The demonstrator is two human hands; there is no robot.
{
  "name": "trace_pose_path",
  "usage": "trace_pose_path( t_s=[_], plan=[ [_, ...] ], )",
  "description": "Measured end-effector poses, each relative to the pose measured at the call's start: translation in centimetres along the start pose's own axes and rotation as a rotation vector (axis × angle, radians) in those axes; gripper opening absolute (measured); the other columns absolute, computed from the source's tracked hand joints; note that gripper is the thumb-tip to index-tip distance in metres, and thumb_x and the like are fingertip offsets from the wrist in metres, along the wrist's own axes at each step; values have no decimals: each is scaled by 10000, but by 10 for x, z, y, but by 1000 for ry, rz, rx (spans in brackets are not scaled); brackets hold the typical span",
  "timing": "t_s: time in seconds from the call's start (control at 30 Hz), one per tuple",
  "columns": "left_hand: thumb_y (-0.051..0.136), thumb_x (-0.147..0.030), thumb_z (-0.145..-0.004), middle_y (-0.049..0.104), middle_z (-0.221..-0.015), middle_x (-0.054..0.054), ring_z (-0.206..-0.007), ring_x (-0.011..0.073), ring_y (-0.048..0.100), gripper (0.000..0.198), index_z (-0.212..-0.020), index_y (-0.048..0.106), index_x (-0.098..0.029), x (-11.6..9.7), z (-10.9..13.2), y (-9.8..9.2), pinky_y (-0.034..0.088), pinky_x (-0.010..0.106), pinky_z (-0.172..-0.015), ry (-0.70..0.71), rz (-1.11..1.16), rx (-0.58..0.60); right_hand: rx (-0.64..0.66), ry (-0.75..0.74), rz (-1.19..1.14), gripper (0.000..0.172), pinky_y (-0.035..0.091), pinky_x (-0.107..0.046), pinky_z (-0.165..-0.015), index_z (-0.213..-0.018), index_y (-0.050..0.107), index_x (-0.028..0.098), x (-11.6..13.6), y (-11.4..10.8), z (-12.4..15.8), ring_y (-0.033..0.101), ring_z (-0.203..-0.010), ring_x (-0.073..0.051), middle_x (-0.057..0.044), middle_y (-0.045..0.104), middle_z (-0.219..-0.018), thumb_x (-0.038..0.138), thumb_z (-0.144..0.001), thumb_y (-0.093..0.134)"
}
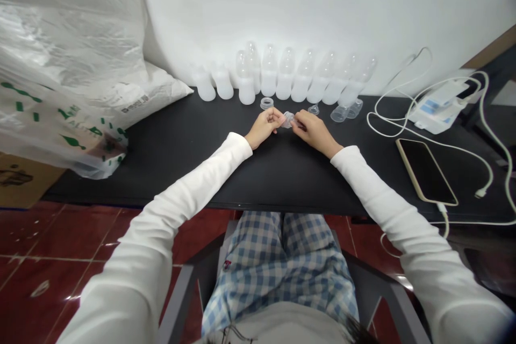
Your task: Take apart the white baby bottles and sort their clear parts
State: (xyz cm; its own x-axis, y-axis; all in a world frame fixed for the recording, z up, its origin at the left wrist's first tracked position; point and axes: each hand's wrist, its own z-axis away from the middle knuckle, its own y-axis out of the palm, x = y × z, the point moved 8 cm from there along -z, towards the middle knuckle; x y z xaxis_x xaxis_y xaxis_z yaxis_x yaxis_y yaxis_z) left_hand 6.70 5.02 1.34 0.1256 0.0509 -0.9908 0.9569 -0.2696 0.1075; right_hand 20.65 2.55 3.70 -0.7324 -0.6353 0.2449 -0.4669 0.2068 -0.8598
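Observation:
Over the black table, my left hand [266, 126] and my right hand [315, 130] meet with fingertips pinched on a small translucent bottle collar [287, 119], which seems to have a soft teat in it. Its details are partly covered by my fingers. Just behind my left hand lies a loose white collar ring [266, 103]. A clear silicone teat [313, 109] rests behind my right hand. Two clear dome caps [339, 113] are farther right. Along the wall stand several frosted baby bottles [267, 83] with clear caps on; two bottles [223, 83] at the left end have no dome cap.
Large white plastic bags [72, 27] and a green-printed bag [60, 118] bulge over the table's left side. At the right lie a phone [427, 172] on a charging cable, a white power strip [437, 105] and looped white cables [451, 145].

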Motion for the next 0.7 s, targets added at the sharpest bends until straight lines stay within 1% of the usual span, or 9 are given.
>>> trace_pose_path(
  t_s=[0.07,0.13,0.2,0.27,0.37,0.53,0.7],
  plan=[
    [730,-48,-890,564,-607,-56,-570,83,497,254,-720,585,-167,0,1,-1,390,220,-556,-18,16,-26,37,-38,66,242,429,-333,-760,-894,513,239,3,0,1,518,-775,-211,-69,596,-886,350,-1075,398],
    [704,-45,-909,569,-599,-49,-567,88,509,264,-713,576,-166,0,1,-3,387,221,-542,-50,32,-51,64,-75,124,305,437,-348,-792,-989,578,225,6,0,2,553,-822,-230,-100,638,-963,378,-1107,343],
    [686,-59,-929,601,-612,-33,-569,93,533,261,-714,580,-163,1,2,-4,391,223,-534,-81,47,-62,88,-106,172,381,436,-360,-811,-1049,611,213,8,0,2,576,-845,-243,-120,661,-999,411,-1124,295],
    [679,-77,-942,620,-621,-22,-567,94,546,257,-715,591,-159,1,2,-5,395,224,-525,-97,59,-65,98,-129,210,446,428,-364,-818,-1068,628,207,10,-1,2,591,-857,-248,-128,675,-998,441,-1131,254],
    [688,-88,-945,601,-600,-28,-545,85,533,266,-703,600,-157,1,2,-6,384,217,-502,-108,72,-78,83,-158,265,508,415,-365,-821,-1080,641,201,12,-4,1,603,-874,-251,-131,687,-991,452,-1135,203],
    [657,-95,-968,595,-583,-24,-527,67,535,313,-669,584,-153,1,3,-6,366,196,-476,-137,93,-103,77,-190,308,513,392,-368,-800,-1078,662,199,14,-6,0,592,-868,-246,-127,689,-982,406,-1139,196],
    [643,-89,-967,609,-593,-16,-522,53,533,326,-656,566,-149,1,5,-4,387,176,-505,-157,122,-109,85,-200,329,495,386,-375,-789,-1118,678,196,16,-7,1,589,-868,-250,-133,698,-1006,369,-1137,215]
  ],
)
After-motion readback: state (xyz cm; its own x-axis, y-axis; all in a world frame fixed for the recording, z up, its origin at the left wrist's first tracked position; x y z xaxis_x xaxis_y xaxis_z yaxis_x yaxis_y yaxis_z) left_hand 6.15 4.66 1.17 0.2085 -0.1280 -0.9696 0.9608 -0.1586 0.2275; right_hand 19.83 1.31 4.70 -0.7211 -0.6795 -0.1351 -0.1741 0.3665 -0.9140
